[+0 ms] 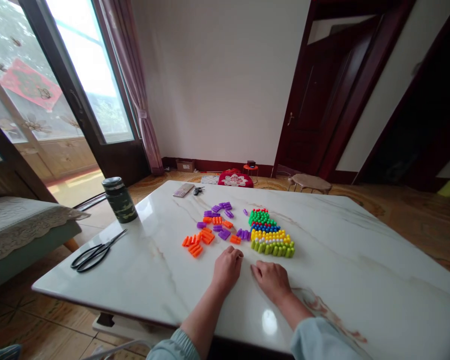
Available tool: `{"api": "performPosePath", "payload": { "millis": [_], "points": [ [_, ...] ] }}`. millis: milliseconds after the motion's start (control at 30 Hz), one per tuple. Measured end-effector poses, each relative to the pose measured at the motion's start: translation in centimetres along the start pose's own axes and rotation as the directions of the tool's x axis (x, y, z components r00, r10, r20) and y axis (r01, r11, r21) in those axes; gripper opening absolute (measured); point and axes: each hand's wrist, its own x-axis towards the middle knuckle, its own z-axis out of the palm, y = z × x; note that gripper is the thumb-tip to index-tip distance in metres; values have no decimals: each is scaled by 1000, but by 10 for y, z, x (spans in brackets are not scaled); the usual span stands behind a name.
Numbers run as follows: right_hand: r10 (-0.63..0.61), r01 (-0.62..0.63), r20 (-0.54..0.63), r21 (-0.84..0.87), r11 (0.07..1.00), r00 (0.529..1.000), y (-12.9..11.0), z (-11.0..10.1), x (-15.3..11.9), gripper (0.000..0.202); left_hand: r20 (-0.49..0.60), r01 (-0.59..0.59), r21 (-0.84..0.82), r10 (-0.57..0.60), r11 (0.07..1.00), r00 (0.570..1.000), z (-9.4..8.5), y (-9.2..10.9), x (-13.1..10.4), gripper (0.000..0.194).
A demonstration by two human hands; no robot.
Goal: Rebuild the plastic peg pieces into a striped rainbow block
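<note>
My left hand (228, 267) rests on the white table with its fingers curled closed. It lies just below the orange and purple capsule-shaped pieces (235, 239). My right hand (273, 281) rests to its right, also curled, below the block of coloured pieces. The undersides of both hands are hidden, so anything held in them does not show. That block has rows of light green (273, 249), yellow (270, 236), blue (265, 228) and green pieces (261, 218), with red pieces (260, 210) at its far end. Orange pieces (195, 249) and purple pieces (224, 233) lie in small groups to the left.
Black-handled scissors (93, 256) lie on the marble-patterned table (360, 260) at left. A camouflage flask (120, 200) stands near the left edge. A phone (183, 190) and keys (198, 190) lie at the far edge. A round stool (310, 183) stands beyond the table.
</note>
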Motion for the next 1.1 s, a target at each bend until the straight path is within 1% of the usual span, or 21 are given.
{"api": "performPosePath", "payload": {
  "millis": [67, 133, 233, 300, 367, 433, 500, 567, 633, 667, 733, 833, 900, 933, 1000, 1067, 1100],
  "points": [
    [-30, 30, -25, 9, 1000, 999, 2, 4, -2, 29, 0, 11, -4, -11, 1000, 1000, -1, 1, 0, 18],
    [-69, 73, -87, 49, 996, 994, 5, 6, -3, 27, -1, 4, 1, -4, 1000, 1000, -2, 2, -1, 25],
    [-115, 147, -225, 131, 980, 967, 5, 2, -4, 24, 14, -70, 51, 69, 996, 997, -4, 6, -4, 30],
    [-135, 188, -282, 167, 968, 950, 4, -3, -4, 20, -5, -131, 103, 132, 986, 991, -5, 10, -6, 31],
    [-176, 236, -283, 193, 953, 943, 2, -8, -3, 16, -81, -162, 164, 177, 973, 981, -6, 13, -8, 32],
    [-244, 298, -240, 224, 928, 940, 1, -10, -2, 14, -186, -153, 222, 196, 963, 963, -8, 15, -10, 35],
    [-299, 342, -192, 261, 903, 935, 1, -9, -1, 12, -262, -133, 264, 203, 955, 943, -10, 17, -12, 40],
    [-315, 351, -163, 291, 890, 935, 1, -7, -1, 10, -299, -123, 287, 211, 950, 931, -11, 19, -14, 42],
    [-304, 338, -152, 311, 888, 940, 2, -5, -1, 10, -314, -115, 296, 210, 948, 926, -13, 20, -14, 42],
    [-294, 329, -153, 318, 889, 943, 2, -5, -2, 11, -310, -109, 296, 203, 949, 929, -13, 20, -14, 42],
    [-270, 314, -174, 327, 891, 947, 2, -5, -3, 16, -272, -86, 288, 167, 954, 948, -13, 20, -14, 41],
    [-238, 312, -252, 313, 897, 938, 2, -9, -5, 33, -160, -35, 272, 81, 962, 984, -12, 19, -14, 34],
    [-239, 323, -283, 302, 897, 929, 1, -12, -5, 38, -101, -7, 271, 36, 963, 994, -11, 19, -14, 27],
    [-246, 328, -277, 304, 894, 929, 1, -13, -5, 36, -83, -3, 271, 27, 962, 996, -11, 19, -14, 25],
    [-268, 332, -228, 322, 887, 936, -1, -14, -5, 24, -85, -5, 265, 29, 964, 996, -10, 19, -14, 24],
    [-285, 331, -180, 340, 880, 941, -1, -15, -4, 15, -123, -17, 256, 50, 967, 991, -9, 19, -14, 29],
    [-288, 330, -169, 344, 879, 943, -1, -14, -4, 14, -150, -23, 254, 63, 967, 987, -9, 19, -14, 32]
  ]
}}
